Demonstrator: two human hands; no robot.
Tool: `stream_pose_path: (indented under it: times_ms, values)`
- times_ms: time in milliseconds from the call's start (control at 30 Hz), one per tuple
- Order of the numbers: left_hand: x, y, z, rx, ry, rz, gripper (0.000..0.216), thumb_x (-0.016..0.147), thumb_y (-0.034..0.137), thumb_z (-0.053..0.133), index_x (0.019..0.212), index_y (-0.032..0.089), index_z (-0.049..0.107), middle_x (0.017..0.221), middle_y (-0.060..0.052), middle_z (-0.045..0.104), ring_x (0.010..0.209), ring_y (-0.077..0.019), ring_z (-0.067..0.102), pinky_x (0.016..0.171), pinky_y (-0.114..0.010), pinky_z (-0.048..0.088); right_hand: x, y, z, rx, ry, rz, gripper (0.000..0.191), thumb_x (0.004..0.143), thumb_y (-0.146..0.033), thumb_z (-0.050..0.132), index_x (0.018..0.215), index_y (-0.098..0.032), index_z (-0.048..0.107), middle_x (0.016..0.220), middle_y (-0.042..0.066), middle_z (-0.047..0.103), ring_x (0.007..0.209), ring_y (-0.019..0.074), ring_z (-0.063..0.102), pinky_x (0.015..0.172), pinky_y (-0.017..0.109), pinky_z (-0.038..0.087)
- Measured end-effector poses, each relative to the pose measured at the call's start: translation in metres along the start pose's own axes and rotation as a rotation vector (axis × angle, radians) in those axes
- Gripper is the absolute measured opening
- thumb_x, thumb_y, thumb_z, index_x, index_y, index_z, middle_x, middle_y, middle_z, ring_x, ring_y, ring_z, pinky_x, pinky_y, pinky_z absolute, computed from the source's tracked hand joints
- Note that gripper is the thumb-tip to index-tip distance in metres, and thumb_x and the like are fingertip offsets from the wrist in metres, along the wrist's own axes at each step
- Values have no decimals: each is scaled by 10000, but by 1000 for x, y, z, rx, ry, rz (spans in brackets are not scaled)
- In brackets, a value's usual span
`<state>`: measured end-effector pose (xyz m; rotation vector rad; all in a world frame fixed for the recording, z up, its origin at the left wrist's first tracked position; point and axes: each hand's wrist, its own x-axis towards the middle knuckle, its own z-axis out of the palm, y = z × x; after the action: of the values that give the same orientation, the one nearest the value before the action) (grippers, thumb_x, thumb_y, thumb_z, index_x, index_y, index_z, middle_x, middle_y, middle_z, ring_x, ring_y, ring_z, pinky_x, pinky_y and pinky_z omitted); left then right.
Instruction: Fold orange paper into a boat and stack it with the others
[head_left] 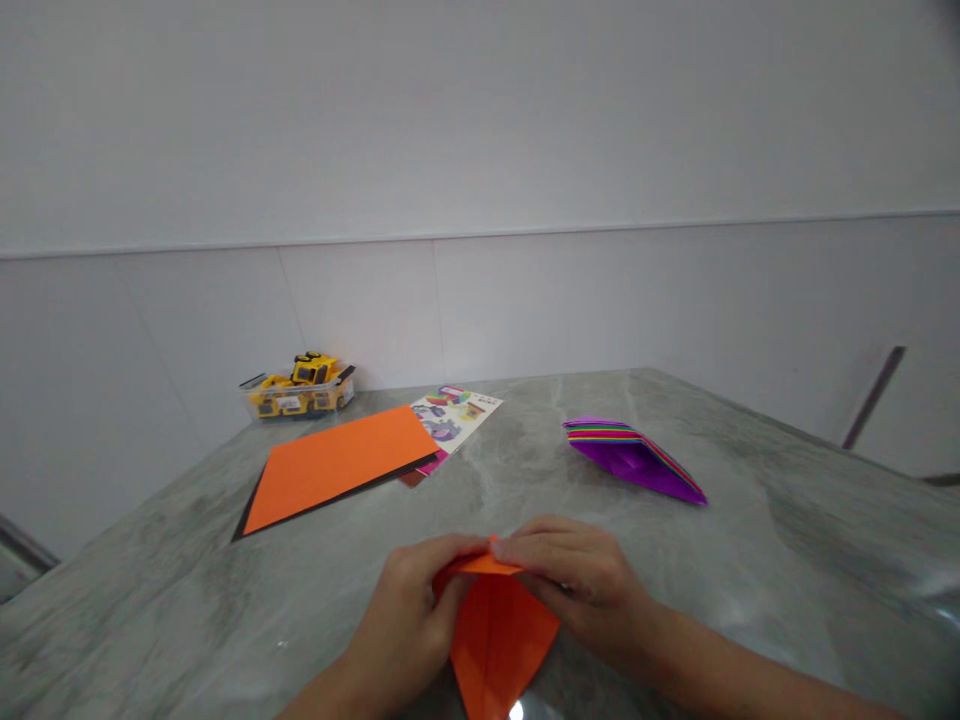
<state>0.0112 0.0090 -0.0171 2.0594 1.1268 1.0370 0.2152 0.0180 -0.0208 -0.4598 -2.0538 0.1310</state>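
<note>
Both hands grip a folded piece of orange paper (pixel 501 640) at the near edge of the view. My left hand (pixel 416 605) pinches its upper left part, thumb below and fingers on top. On the upper right, my right hand (pixel 577 580) pinches the same paper, its fingertips close to those of the left. A flap at the top is bent over between the hands, and the lower part hangs down to a narrow end with a crease along its middle. The palms and some fingertips are hidden.
A purple folded paper boat (pixel 630 465) with rainbow-striped edges lies to the right. Orange sheets (pixel 337 465) rest over dark ones at left, partly covering a printed leaflet (pixel 469 415). Behind them stands a clear plastic box (pixel 300 400) of yellow toy vehicles (pixel 313 370), near the wall.
</note>
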Motion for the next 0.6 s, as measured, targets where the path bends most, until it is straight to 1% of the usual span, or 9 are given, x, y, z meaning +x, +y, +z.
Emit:
stream_pose_path:
  times_ms: [100, 167, 200, 267, 333, 367, 400, 467, 600]
  values:
    - [4, -4, 2, -184, -11, -207, 426, 709, -8, 525, 993, 211, 755, 1039, -58, 745, 1013, -251, 652, 964, -345, 450, -2, 1, 4, -17, -57, -47, 232, 912, -103, 523, 1093, -173, 651, 935, 58, 753, 858, 160, 705, 779, 262, 569]
    - [8, -10, 4, -415, 72, -394, 495, 607, -80, 515, 976, 161, 741, 1055, -91, 734, 1034, -265, 644, 978, -361, 439, -4, 1, 8, -19, -110, -79, 244, 931, -113, 494, 1119, -167, 640, 993, 71, 747, 903, 164, 706, 820, 272, 569]
    - [10, -13, 5, -570, 148, -513, 540, 564, -104, 500, 992, 143, 717, 1043, -105, 731, 998, -264, 659, 944, -367, 463, -5, 2, 10, -23, -133, -90, 260, 940, -114, 475, 1144, -160, 628, 1022, 81, 741, 929, 169, 703, 836, 281, 569]
    - [13, -16, 5, -882, 281, -738, 560, 552, -96, 490, 1046, 116, 646, 948, -117, 730, 823, -241, 695, 800, -364, 529, -7, 3, 12, -54, -156, -91, 290, 950, -116, 447, 1195, -145, 600, 1065, 99, 728, 979, 181, 692, 855, 303, 571]
    - [15, -17, 5, -1078, 307, -870, 396, 670, 6, 514, 1048, 88, 600, 803, -110, 711, 638, -216, 677, 666, -359, 546, -9, 5, 14, -104, -155, -77, 307, 950, -116, 441, 1222, -129, 583, 1091, 115, 716, 1019, 193, 678, 871, 319, 571]
    - [15, -16, 5, -1133, 287, -895, 280, 749, 94, 514, 1016, 74, 597, 745, -106, 694, 591, -212, 662, 636, -360, 545, -10, 5, 14, -128, -150, -74, 309, 948, -114, 442, 1224, -124, 582, 1101, 121, 712, 1035, 194, 672, 881, 319, 569]
    - [14, -15, 6, -1182, 254, -897, 228, 814, 186, 503, 980, 64, 601, 721, -109, 683, 586, -215, 660, 635, -362, 547, -10, 5, 14, -152, -139, -79, 307, 947, -113, 444, 1220, -121, 585, 1109, 125, 708, 1048, 193, 665, 893, 317, 565]
    - [12, -12, 8, -1306, 178, -856, 295, 878, 306, 486, 958, 51, 610, 769, -133, 692, 661, -230, 680, 685, -361, 554, -11, 4, 14, -196, -122, -104, 304, 948, -107, 443, 1216, -116, 587, 1125, 124, 702, 1074, 185, 652, 919, 308, 551]
    - [6, -5, 13, -1505, 107, -766, 288, 884, 268, 541, 1035, 37, 622, 948, -162, 713, 789, -226, 699, 768, -329, 551, -8, -1, 13, -273, -125, -187, 285, 968, -128, 420, 1188, -113, 602, 1139, 106, 699, 1125, 186, 621, 972, 323, 518]
